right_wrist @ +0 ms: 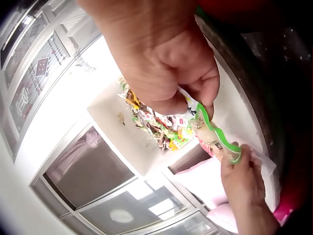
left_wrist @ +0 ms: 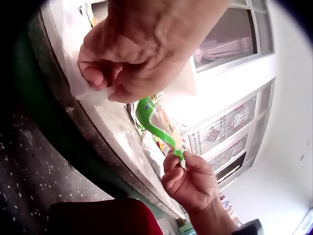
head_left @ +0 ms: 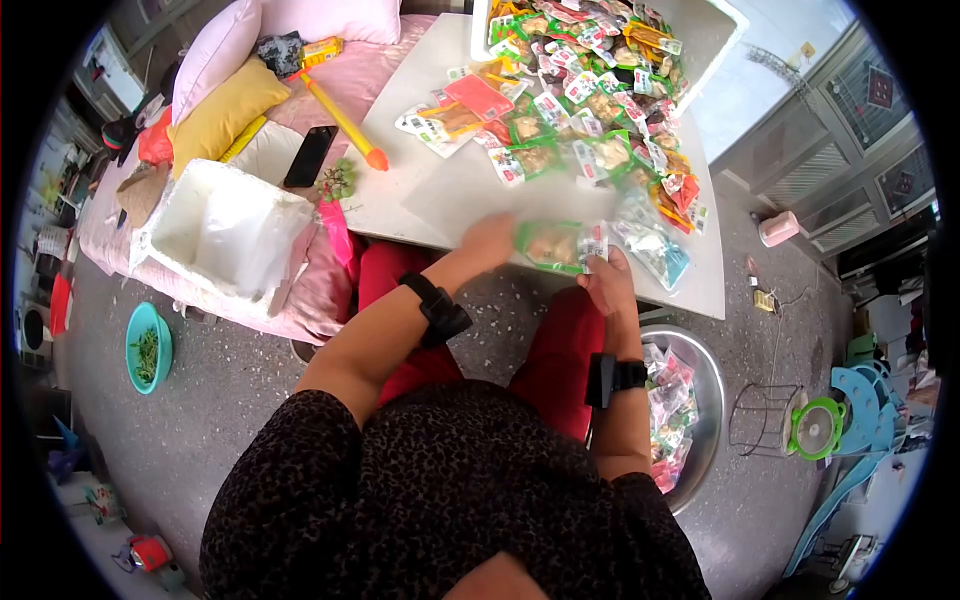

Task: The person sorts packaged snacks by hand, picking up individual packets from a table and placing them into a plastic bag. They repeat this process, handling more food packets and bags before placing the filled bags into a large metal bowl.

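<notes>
My right hand [head_left: 610, 285] pinches one end of a clear, green-edged food packet [head_left: 552, 244] over the table's near edge. Pale pieces show through its film. To the left, my blurred left hand [head_left: 487, 243] has its fingers curled on a thin translucent plastic piece [left_wrist: 84, 91], which hangs over the table edge in the left wrist view. In the right wrist view the left hand overlaps the packet's far end. A heap of similar packets [head_left: 600, 100] spreads from a white foam box [head_left: 728, 40] onto the white table [head_left: 385, 215]. A bluish clear bag [head_left: 655, 250] lies right of the held packet.
Below the table's right side, a metal basin [head_left: 708, 420] holds several packets. On the pink bed at left stand a lined foam box [head_left: 180, 205] and a black phone [head_left: 311, 157]. An orange-yellow stick-like object [head_left: 345, 122] lies across the table's left edge.
</notes>
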A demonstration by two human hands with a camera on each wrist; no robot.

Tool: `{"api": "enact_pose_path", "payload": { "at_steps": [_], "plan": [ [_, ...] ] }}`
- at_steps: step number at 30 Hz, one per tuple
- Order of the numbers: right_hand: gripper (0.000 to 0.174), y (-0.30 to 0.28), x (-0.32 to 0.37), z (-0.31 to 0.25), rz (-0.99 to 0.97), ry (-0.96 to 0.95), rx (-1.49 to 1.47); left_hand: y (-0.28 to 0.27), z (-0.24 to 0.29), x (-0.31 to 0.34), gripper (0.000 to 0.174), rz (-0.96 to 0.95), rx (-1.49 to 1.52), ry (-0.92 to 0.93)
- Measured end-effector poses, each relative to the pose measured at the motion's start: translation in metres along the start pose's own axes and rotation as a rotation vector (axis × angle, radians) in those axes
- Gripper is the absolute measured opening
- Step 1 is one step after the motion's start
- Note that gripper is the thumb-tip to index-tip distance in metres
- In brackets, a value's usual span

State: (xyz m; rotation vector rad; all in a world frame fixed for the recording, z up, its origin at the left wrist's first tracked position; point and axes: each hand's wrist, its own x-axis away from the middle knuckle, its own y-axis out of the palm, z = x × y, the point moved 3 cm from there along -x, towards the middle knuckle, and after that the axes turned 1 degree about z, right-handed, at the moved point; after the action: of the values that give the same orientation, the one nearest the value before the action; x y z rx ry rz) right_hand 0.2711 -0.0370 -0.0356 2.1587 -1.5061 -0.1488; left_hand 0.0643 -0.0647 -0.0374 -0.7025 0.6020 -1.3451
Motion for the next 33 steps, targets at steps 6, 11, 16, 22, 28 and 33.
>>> {"api": "enact_pose_path", "payload": {
  "at_steps": [6, 11, 16, 22, 28, 33],
  "plan": [
    [0.006, -0.006, -0.015, 0.009, 0.115, -0.025, 0.189, 0.006, -0.011, -0.012, 0.017, -0.153, -0.110, 0.110],
    [0.009, -0.007, -0.026, 0.028, 0.147, -0.093, -0.004, -0.002, 0.002, -0.001, 0.016, -0.006, 0.060, 0.055],
    [0.017, 0.013, -0.018, 0.034, 0.288, -0.062, -0.149, -0.002, 0.006, 0.008, 0.015, 0.274, -0.042, 0.159],
    [0.021, 0.034, -0.013, 0.033, 0.360, -0.124, 0.100, 0.005, 0.016, 0.015, 0.016, 0.223, -0.019, 0.162],
    [0.021, 0.048, -0.012, 0.039, 0.218, 0.005, 0.030, 0.009, 0.015, 0.018, 0.022, 0.279, 0.124, 0.315],
    [0.022, 0.052, -0.010, 0.015, 0.072, 0.197, 0.214, 0.000, 0.022, 0.023, 0.021, 0.250, 0.107, 0.302]
  ]
}}
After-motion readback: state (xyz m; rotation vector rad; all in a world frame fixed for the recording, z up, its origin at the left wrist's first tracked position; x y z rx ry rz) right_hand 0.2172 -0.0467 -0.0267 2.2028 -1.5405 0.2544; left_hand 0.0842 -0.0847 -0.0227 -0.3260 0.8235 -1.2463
